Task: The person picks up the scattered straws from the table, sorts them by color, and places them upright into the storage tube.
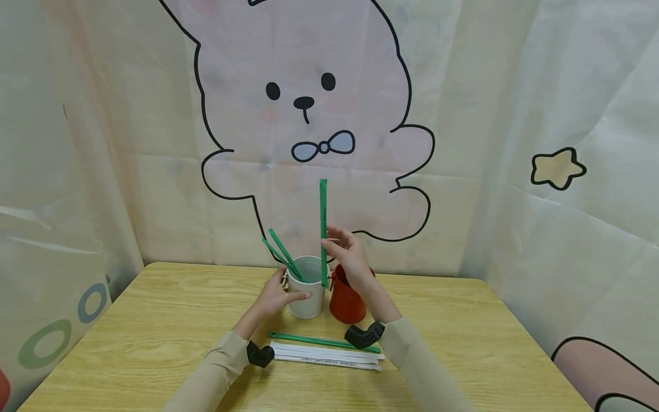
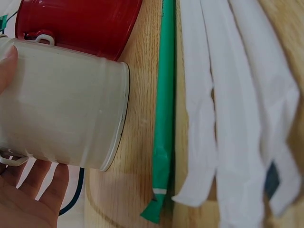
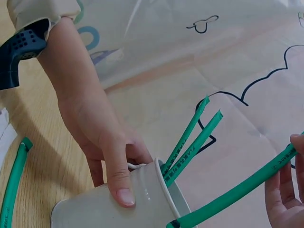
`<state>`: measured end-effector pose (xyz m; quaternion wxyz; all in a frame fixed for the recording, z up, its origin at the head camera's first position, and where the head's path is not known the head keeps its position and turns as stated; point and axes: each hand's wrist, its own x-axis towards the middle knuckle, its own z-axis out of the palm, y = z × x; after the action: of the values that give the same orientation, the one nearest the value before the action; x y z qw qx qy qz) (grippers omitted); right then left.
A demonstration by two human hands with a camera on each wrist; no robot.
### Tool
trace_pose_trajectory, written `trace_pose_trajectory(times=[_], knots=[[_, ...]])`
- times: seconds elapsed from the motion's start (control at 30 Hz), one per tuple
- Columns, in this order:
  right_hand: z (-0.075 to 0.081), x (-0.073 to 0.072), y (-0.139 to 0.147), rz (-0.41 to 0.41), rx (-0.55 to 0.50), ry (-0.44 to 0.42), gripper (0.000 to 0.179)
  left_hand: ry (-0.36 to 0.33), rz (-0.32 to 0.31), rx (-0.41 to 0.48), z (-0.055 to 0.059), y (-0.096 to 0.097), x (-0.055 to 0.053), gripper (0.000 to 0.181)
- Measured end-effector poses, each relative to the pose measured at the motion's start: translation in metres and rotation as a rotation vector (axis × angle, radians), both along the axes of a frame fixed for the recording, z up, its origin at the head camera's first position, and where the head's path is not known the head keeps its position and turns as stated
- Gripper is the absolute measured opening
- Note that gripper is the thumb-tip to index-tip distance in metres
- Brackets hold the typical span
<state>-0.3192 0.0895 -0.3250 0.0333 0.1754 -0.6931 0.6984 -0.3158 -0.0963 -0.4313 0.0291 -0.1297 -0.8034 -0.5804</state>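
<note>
My left hand [image 1: 275, 294] grips a white metal bucket [image 1: 307, 303] by its side, thumb across the front and fingers behind, as the left wrist view also shows. Two green paper-wrapped straws [image 3: 192, 145] lean inside this bucket. Between thumb and fingers, my right hand [image 1: 350, 254] pinches another green wrapped straw [image 1: 323, 212], held upright with its lower end at the bucket's right rim. Just right of the white bucket stands a red bucket [image 1: 347, 300], partly hidden behind my right hand and wrist.
On the wooden table [image 1: 180, 320], in front of the buckets, lies one green wrapped straw [image 2: 164, 109] beside several white wrapped straws [image 2: 232, 104]. A cloth backdrop [image 1: 170, 217] with a cartoon animal hangs behind the table. Each wrist wears a black device [image 1: 364, 336].
</note>
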Motion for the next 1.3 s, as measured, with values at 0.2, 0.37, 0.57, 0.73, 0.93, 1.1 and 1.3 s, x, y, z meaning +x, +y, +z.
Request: trace_pose_trajectory(times=[0.2, 0.37, 0.57, 0.73, 0.93, 1.1, 1.3], knots=[[-0.006, -0.004, 0.0, -0.009, 0.044, 0.004, 0.032, -0.006, -0.032, 0.025, 0.019, 0.001, 0.014, 0.081], [-0.006, -0.005, 0.002, -0.011, -0.002, 0.007, 0.033, -0.003, -0.043, 0.012, 0.021, 0.001, 0.016, 0.08], [0.001, -0.003, -0.003, -0.034, -0.073, 0.058, 0.032, -0.003, -0.035, 0.016, 0.02, 0.002, 0.016, 0.081], [0.005, 0.009, -0.011, -0.046, -0.015, 0.058, 0.031, -0.006, -0.036, 0.012, 0.022, 0.001, 0.016, 0.082], [-0.011, 0.013, -0.017, -0.027, 0.167, 0.091, 0.029, -0.01, -0.044, 0.007, 0.02, 0.0, 0.015, 0.083], [-0.022, 0.015, -0.019, 0.009, 0.289, 0.132, 0.028, -0.007, -0.052, 0.012, 0.019, 0.0, 0.014, 0.084], [-0.029, 0.017, -0.02, 0.042, 0.367, 0.189, 0.026, 0.001, -0.056, 0.021, 0.019, -0.001, 0.014, 0.082]])
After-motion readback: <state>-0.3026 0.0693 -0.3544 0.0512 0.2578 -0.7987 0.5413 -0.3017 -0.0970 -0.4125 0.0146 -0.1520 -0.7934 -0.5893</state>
